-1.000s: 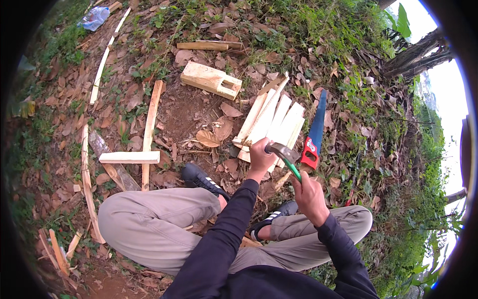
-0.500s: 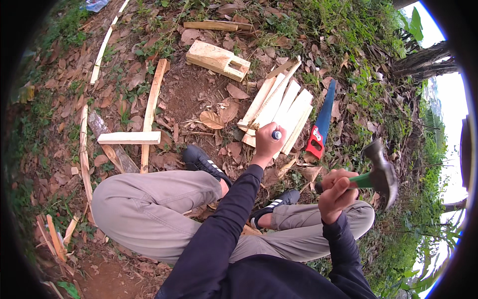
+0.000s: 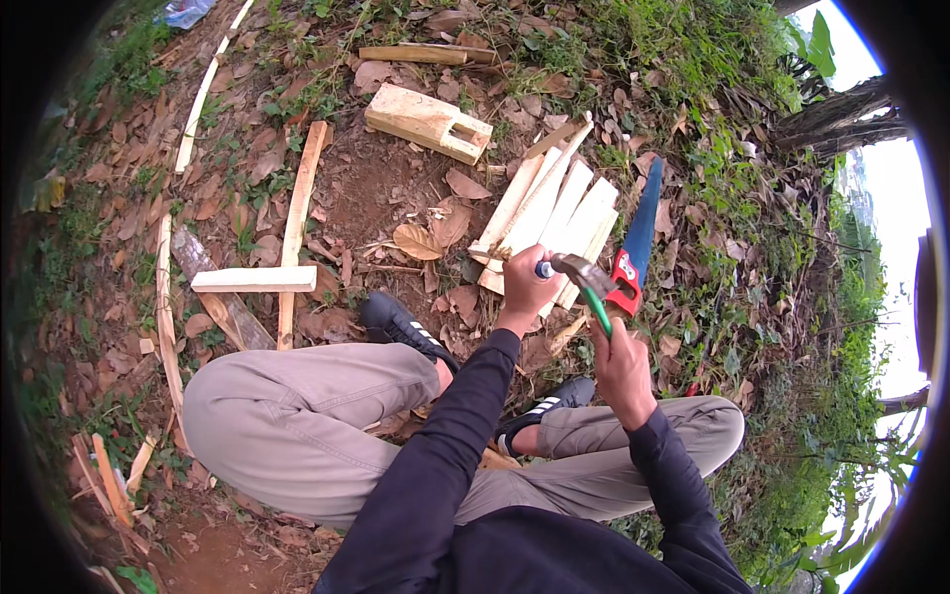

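Note:
My left hand (image 3: 527, 282) is closed around an upright chisel (image 3: 544, 268). Only the blue-rimmed end of its handle shows; the blade is hidden under the fist. Below that hand lie several pale wooden strips (image 3: 556, 210), side by side on the ground. My right hand (image 3: 623, 361) grips a claw hammer (image 3: 598, 302) by its green handle. The hammer's metal head is right at the chisel's handle end, and seems to touch it. Just right of the strips lies a handsaw (image 3: 641, 223) with a blue blade and red handle.
A pale wooden block (image 3: 426, 121) with a slot cut in it lies beyond the strips. To the left, a short board (image 3: 254, 279) rests across a longer stick (image 3: 300, 218). Thin wood offcuts (image 3: 114, 480) are at the lower left. Dry leaves and grass surround my crossed legs.
My right hand has swung the hammer leftward from above my right knee to the chisel's end. The left hand has stayed nearly in place.

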Demonstrator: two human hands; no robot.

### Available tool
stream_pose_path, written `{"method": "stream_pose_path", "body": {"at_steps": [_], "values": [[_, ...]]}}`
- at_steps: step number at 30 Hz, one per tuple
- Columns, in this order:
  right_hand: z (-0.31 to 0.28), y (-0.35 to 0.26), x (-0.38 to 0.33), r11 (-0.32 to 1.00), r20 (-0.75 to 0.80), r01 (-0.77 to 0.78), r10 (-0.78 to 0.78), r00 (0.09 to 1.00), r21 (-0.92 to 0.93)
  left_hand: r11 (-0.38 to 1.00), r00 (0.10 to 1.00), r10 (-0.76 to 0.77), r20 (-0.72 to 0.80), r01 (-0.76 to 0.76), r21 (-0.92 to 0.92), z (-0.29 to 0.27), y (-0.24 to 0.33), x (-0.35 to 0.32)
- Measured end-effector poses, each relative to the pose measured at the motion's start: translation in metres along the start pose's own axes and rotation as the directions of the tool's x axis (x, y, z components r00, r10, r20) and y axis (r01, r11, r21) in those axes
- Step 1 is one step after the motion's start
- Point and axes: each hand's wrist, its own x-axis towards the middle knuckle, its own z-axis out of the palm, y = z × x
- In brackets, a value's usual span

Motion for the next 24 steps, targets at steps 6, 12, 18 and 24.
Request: {"method": "stream_pose_path", "body": {"at_steps": [6,12,18,24], "values": [[-0.017,-0.023,-0.010,0.902,-0.549,0.295,-0.079,0.832,0.316,0.999,1.000,0.003,0.016,-0.004,0.044,0.000,0.002,0.002],[-0.035,-0.041,-0.006,0.992,-0.225,0.025,0.004,0.974,0.124,0.999,1.000,0.013,-0.022,-0.012,0.044,-0.006,0.001,0.002],[-0.004,-0.005,-0.009,0.995,0.061,-0.080,0.077,0.995,0.056,0.999,0.999,0.036,-0.014,-0.035,0.031,0.000,-0.003,0.005],[-0.031,-0.049,-0.008,0.966,-0.391,0.091,0.011,0.920,0.242,0.997,1.000,0.013,0.009,-0.014,0.077,-0.006,-0.009,0.008]]}}
